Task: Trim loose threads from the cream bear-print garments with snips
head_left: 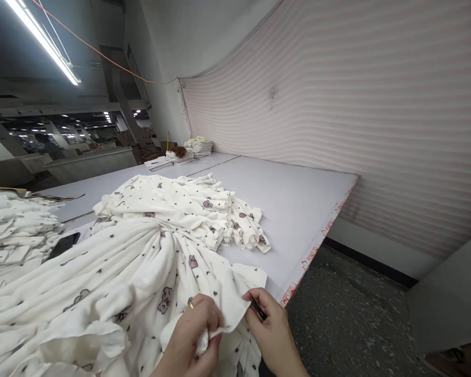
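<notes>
White fleecy fabric (133,272) printed with small bears and dark specks lies bunched in front of me, gathered into folds near its middle. My left hand (196,332) is closed on the fabric's near edge, with a bit of cloth showing between thumb and fingers. Just to its right, my right hand (269,324) is closed around a slim dark tool (258,308), whose exact kind I cannot make out. Its fingertips touch the corner of the same cloth, which stretches between both hands. A gold ring sits on a left finger.
A pale table (275,183) carries the fabric, its right edge marked with red-printed tape. More stacked white cloth (15,230) lies left, near a dark phone-like object (65,244). Folded stacks (198,147) stand at the back. A striped curtain (337,104) hangs behind; dark floor (349,309) shows right.
</notes>
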The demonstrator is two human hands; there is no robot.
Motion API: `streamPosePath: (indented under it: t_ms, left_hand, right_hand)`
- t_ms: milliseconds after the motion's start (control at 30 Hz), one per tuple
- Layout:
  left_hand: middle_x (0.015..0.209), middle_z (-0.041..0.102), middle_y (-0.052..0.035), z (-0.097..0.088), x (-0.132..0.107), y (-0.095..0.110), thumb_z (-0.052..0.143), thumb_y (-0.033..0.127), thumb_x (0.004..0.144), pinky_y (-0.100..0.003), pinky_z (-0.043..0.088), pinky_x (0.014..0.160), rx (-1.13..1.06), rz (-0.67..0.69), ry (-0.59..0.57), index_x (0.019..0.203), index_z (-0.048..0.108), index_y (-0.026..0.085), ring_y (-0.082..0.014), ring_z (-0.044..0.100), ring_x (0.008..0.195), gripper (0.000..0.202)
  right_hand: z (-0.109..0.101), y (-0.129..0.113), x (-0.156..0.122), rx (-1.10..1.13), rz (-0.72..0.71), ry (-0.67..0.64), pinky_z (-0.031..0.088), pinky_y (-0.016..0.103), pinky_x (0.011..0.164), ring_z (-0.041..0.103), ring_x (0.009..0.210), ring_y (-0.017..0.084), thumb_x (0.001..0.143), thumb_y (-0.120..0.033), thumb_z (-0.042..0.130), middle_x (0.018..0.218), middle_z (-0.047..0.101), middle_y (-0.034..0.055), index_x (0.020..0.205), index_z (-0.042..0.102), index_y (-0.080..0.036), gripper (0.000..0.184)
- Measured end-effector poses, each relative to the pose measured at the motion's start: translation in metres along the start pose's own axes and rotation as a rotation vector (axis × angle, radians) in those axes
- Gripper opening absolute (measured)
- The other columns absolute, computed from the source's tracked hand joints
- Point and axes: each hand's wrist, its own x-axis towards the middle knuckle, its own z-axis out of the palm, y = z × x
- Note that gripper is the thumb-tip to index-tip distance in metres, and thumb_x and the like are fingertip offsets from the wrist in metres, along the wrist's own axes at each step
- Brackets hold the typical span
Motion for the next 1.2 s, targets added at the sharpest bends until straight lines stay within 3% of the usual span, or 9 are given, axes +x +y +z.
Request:
streamPosePath:
  t_ms: [200,333,500,733,833,900,967,1067,1200]
  left_hand:
    - [0.074,0.047,-0.0014,0.013,-0.01,-0.014,0.046,0.006,0.077,-0.031,0.035,0.063,0.201,0.124,0.119,0.083,0.045,0.022,-0.0199,0.044,0.072,0.017]
    - [0.078,0.047,-0.0018,0.011,-0.013,-0.017,0.045,0.005,0.079,-0.03,0.036,0.063,0.171,0.104,0.154,0.084,0.044,0.021,-0.0188,0.045,0.074,0.017]
    - [0.086,0.045,-0.0028,0.008,-0.012,-0.017,0.046,0.002,0.078,-0.027,0.042,0.064,0.149,0.122,0.153,0.087,0.043,0.021,-0.0169,0.047,0.077,0.021]
    - [0.092,0.053,-0.0052,0.008,-0.013,-0.019,0.045,0.001,0.08,-0.029,0.044,0.073,0.133,0.167,0.173,0.087,0.046,0.021,-0.0184,0.051,0.086,0.02]
    - [0.1,0.059,-0.0056,0.007,-0.012,-0.017,0.047,0.004,0.081,-0.031,0.043,0.081,0.096,0.152,0.191,0.085,0.047,0.022,-0.0195,0.055,0.093,0.019]
    - [0.092,0.063,-0.0029,0.005,-0.009,-0.014,0.05,0.009,0.083,-0.027,0.044,0.076,0.009,0.03,0.133,0.082,0.048,0.022,-0.0175,0.058,0.084,0.013]
    - [0.078,0.063,0.0001,0.003,-0.004,-0.01,0.053,0.02,0.085,-0.024,0.044,0.068,-0.12,-0.208,0.041,0.08,0.052,0.021,-0.016,0.058,0.073,0.005]
    - [0.076,0.064,0.0,-0.002,0.006,-0.005,0.058,0.039,0.082,-0.024,0.044,0.068,-0.29,-0.534,-0.039,0.081,0.062,0.02,-0.0186,0.058,0.074,0.02]
    - [0.076,0.064,0.0009,-0.006,0.012,-0.003,0.061,0.047,0.078,-0.025,0.044,0.071,-0.434,-0.704,-0.023,0.084,0.063,0.019,-0.0201,0.057,0.078,0.029]
  right_hand:
    - [-0.004,-0.009,-0.012,-0.02,-0.049,-0.071,0.049,0.023,0.068,0.064,0.077,0.019,0.08,-0.021,0.057,0.081,0.068,0.0029,0.088,0.066,-0.02,0.012]
    - [-0.022,-0.008,-0.017,-0.085,-0.125,-0.185,0.051,0.023,0.073,0.066,0.084,0.019,0.083,-0.025,0.058,0.093,0.068,0.0047,0.108,0.066,-0.023,0.027]
    - [-0.032,-0.013,-0.017,-0.157,-0.167,-0.33,0.051,0.023,0.075,0.067,0.088,0.02,0.086,-0.027,0.057,0.096,0.071,0.0051,0.112,0.068,-0.024,0.029]
    - [-0.023,-0.018,-0.012,-0.169,-0.144,-0.323,0.051,0.022,0.071,0.068,0.082,0.019,0.088,-0.028,0.056,0.088,0.072,0.0035,0.102,0.072,-0.024,0.022]
    - [-0.018,-0.013,-0.014,-0.165,-0.13,-0.238,0.051,0.023,0.072,0.068,0.084,0.019,0.087,-0.028,0.057,0.091,0.071,0.0039,0.104,0.069,-0.024,0.021]
    - [-0.012,-0.01,-0.014,-0.167,-0.139,-0.162,0.051,0.023,0.07,0.067,0.081,0.02,0.082,-0.028,0.061,0.09,0.07,0.004,0.103,0.066,-0.024,0.022]
    - [-0.004,-0.007,-0.011,-0.175,-0.158,-0.112,0.049,0.023,0.065,0.065,0.075,0.019,0.082,-0.026,0.061,0.084,0.068,0.003,0.094,0.065,-0.023,0.013]
    - [0.006,-0.005,-0.005,-0.114,-0.111,-0.047,0.047,0.02,0.057,0.065,0.069,0.017,0.087,-0.024,0.055,0.075,0.067,0.0015,0.087,0.062,-0.022,0.008]
    - [0.011,-0.007,-0.002,0.082,-0.191,0.001,0.05,0.02,0.062,0.067,0.077,0.018,0.086,-0.025,0.057,0.087,0.067,0.0032,0.099,0.061,-0.022,0.014]
